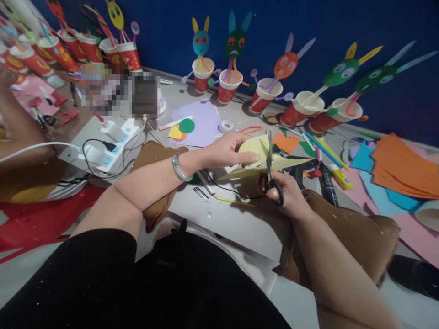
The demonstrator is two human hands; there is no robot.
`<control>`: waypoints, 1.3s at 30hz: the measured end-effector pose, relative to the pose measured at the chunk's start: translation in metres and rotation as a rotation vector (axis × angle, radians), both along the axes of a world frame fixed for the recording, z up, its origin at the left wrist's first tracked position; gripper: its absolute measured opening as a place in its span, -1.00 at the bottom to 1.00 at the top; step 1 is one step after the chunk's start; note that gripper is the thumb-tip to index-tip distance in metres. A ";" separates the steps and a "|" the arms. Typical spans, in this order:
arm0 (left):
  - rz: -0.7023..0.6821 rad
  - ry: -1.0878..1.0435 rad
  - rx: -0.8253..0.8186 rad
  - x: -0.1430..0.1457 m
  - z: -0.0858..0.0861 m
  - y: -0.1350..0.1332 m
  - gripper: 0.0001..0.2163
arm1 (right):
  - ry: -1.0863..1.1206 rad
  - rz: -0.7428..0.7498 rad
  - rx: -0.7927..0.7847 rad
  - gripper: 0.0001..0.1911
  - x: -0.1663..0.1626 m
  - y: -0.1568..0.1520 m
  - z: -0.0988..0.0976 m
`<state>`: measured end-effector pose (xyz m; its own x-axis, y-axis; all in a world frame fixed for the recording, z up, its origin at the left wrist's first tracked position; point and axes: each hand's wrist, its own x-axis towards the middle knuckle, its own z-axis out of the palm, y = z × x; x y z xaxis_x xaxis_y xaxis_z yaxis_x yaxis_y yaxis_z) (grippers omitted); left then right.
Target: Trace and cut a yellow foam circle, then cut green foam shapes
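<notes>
Black clothing (pixel 178 283) is seen closest, on the body side of all fingers. Pale yellow paper (pixel 255 148) is pinched between thumb and fingers of the left hand (pixel 229 151); no gap is left there beyond the sheet. Scissors (pixel 270 164) are gripped by the right hand (pixel 288 194), fingers curled around the black handles; blades are held upright at the paper's edge, just beside the left fingertips, blade opening cannot be told. Behind the left fingers, a jade-like bangle (pixel 176 165) is worn on the wrist. Beyond the left fingers, purple paper (pixel 199 119) and a tape roll (pixel 232 122) are laid out. Nearer the body than the fingers, a thin yellow strip (pixel 235 201) is seen. Well right of the right fingers, orange sheets (pixel 401 169) are piled.
</notes>
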<state>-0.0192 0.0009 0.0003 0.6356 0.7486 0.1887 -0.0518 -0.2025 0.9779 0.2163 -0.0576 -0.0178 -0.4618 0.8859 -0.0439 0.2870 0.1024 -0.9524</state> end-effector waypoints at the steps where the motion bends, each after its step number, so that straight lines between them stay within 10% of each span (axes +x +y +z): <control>1: -0.003 -0.003 -0.001 0.000 0.000 0.000 -0.64 | -0.003 0.005 0.002 -0.18 0.000 0.000 0.000; 39: 0.000 -0.024 -0.041 0.000 0.006 -0.002 -0.62 | 0.053 -0.029 0.011 -0.20 0.003 -0.001 -0.004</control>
<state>-0.0197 -0.0010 0.0066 0.6313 0.7559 0.1734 -0.0757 -0.1624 0.9838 0.2189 -0.0589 -0.0217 -0.4374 0.8992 -0.0105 0.2396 0.1053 -0.9651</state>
